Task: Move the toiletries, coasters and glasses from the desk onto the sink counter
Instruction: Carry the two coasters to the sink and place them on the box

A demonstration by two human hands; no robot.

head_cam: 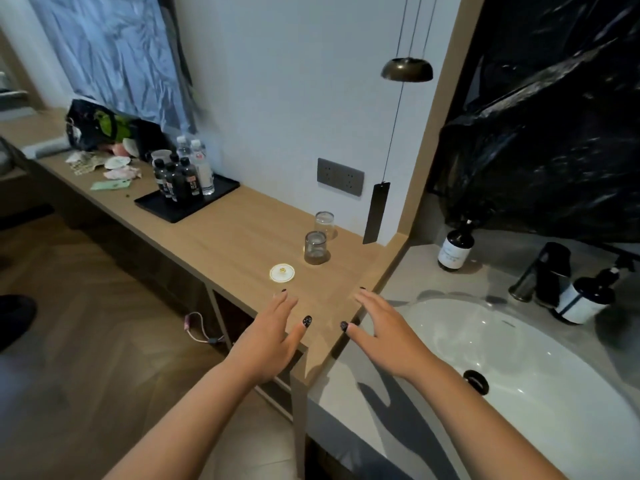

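Two empty glasses stand on the wooden desk (pixel 225 237) near its right end: a smoky grey glass (pixel 316 248) in front and a clear glass (pixel 325 224) behind it. A round white coaster (pixel 282 273) with a gold mark lies just left of the grey glass. My left hand (pixel 273 337) hovers with straight fingers above the desk's near corner, below the coaster. My right hand (pixel 384 332) is spread the same way over the desk's right edge, next to the sink counter (pixel 412 271). Neither hand holds anything.
A black tray (pixel 162 207) with several bottles sits further left on the desk, with wrappers and a dark bag beyond it. On the counter are a white basin (pixel 519 344), a black tap (pixel 540 275), a dark pump bottle (pixel 455 247) and a white dispenser (pixel 585 299). A pendant lamp (pixel 407 69) hangs above.
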